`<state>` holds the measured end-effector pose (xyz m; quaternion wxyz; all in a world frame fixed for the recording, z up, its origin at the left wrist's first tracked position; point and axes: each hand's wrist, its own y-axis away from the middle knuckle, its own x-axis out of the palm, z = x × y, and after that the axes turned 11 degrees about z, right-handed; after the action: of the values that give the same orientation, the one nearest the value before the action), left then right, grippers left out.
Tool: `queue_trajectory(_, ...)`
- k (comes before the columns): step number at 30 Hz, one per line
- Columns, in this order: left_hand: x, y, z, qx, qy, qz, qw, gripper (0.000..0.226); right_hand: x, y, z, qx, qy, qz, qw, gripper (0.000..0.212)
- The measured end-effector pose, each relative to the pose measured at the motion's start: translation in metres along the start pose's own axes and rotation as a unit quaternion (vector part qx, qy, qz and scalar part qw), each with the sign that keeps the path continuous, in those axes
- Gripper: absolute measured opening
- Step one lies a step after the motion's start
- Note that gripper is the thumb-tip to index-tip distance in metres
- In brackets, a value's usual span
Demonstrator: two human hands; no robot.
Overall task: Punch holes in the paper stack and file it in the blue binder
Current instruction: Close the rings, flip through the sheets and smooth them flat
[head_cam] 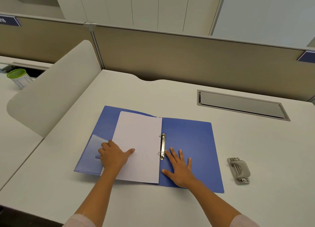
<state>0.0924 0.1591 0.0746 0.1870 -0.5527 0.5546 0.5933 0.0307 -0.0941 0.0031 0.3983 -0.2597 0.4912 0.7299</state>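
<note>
Head view: the blue binder (190, 141) is laid open and flat on the tabletop (255, 150). The paper stack (141, 141) is placed on the binder's left half, with its right edge just beside the ring mechanism (162, 146); whether the sheets are threaded on the rings cannot be told. The left hand (114, 156) is set at the stack's left edge: the thumb is laid flat on the top sheet and the fingers (102, 150) are curled over the edge, their tips hidden. The right hand (179, 168) is pressed flat on the binder's right inner cover, fingers (172, 154) straight and spread apart, one fingertip beside the lower ring. The hole punch (239, 170) is located on the tabletop right of the binder, not touching it. A green-rimmed cup (18, 78) is seen far left.
</note>
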Motion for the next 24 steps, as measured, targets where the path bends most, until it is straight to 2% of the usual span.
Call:
queue_trajectory(9,0.01,-0.014,0.005,-0.003,0.041,0.046,0.998,0.128,0.004,-0.002,0.0,0.007,0.004,-0.006,1.0,0.081)
queue_trajectory(13,0.004,-0.022,0.004,-0.029,0.041,0.07,0.996,0.128,0.003,-0.002,0.001,0.01,0.006,-0.004,1.0,0.082)
queue_trajectory(16,0.001,-0.029,0.009,-0.034,0.082,0.093,0.992,0.128,0.002,-0.001,0.002,0.012,0.005,-0.001,1.0,0.082)
queue_trajectory(20,-0.003,-0.031,0.011,-0.026,0.145,0.096,0.984,0.115,0.001,0.0,0.002,0.012,0.003,0.0,1.0,0.082)
queue_trajectory(24,-0.011,-0.026,0.008,0.024,0.18,0.046,0.982,0.072,0.001,0.0,0.002,0.011,-0.005,0.0,1.0,0.083)
